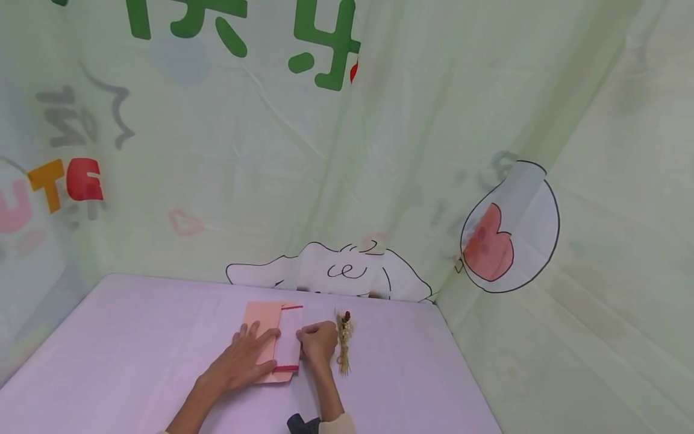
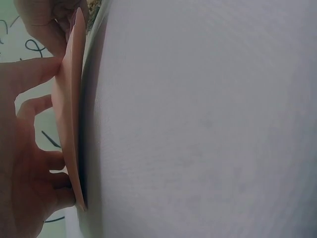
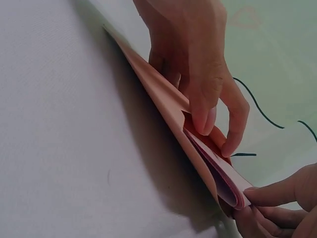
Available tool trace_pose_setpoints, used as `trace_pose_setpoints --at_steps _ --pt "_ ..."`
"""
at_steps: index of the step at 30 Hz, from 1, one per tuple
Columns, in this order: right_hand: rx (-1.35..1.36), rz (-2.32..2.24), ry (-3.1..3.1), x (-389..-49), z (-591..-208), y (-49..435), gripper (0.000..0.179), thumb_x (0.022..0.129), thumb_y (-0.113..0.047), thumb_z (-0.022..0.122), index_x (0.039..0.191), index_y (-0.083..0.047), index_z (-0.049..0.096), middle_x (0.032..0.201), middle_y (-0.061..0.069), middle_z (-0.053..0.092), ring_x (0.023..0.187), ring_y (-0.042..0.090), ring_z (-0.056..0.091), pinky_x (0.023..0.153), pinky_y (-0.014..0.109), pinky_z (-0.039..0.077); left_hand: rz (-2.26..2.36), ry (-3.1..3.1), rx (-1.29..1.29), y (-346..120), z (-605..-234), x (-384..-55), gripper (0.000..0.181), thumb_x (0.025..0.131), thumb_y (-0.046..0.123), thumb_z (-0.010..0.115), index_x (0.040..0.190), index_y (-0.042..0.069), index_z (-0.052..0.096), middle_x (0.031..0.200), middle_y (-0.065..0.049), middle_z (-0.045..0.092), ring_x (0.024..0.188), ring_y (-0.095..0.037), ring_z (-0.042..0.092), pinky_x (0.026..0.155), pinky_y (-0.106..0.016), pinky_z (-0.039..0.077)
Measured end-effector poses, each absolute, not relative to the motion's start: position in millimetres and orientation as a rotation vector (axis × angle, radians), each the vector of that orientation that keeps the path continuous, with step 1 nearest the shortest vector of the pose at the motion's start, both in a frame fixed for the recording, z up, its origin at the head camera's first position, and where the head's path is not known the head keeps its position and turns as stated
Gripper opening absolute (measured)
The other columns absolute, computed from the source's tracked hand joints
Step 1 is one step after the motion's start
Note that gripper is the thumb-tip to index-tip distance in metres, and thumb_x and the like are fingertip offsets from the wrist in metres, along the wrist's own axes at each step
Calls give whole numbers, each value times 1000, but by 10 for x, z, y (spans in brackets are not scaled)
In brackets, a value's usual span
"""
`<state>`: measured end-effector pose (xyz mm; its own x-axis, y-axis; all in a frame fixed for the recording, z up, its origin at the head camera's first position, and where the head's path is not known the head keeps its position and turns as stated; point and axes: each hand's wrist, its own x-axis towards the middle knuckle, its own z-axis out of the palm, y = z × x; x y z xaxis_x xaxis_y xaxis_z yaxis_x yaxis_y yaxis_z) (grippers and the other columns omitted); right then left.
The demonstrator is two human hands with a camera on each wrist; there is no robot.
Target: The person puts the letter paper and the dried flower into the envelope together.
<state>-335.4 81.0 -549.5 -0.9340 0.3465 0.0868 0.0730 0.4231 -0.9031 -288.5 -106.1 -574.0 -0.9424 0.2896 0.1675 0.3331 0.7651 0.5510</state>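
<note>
On the table (image 1: pixel 135 337), the left hand (image 1: pixel 244 358) lies flat with straight fingers on the peach envelope (image 1: pixel 260 319) to steady it, while the right hand (image 1: pixel 318 342) pinches its folded pink edge, just left of a dried flower sprig (image 1: pixel 344 343).

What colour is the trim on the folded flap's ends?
Red trim on the folded flap, over the peach envelope; clearest in the head view.

1. We see a pale green fabric backdrop (image 1: pixel 379 150) printed with green characters, cartoon outlines and a red heart, forming a corner.
2. We see a flat lilac-covered table (image 1: pixel 135 337) under soft, even light.
</note>
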Motion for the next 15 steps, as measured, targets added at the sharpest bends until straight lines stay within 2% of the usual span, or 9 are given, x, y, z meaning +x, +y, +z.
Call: trace_pose_setpoints --at_steps 6,15 --pt "-325 1490 -2413 -3379 -5479 743 9 86 2 87 82 0 79 69 8 71 51 13 59 46 21 46 -939 -2872 -513 -1079 -5711 -2895 63 97 45 72 154 22 57 166 -39 39 152 -73 33 122 -84 27" --pt "-259 1469 -2421 -3384 -5545 691 10 85 5 83 77 -1 80 67 7 72 50 11 64 46 25 54 -916 -2866 -521 -1079 -5722 -2894 64 96 47 73 153 21 58 163 -38 43 148 -72 39 120 -83 32"
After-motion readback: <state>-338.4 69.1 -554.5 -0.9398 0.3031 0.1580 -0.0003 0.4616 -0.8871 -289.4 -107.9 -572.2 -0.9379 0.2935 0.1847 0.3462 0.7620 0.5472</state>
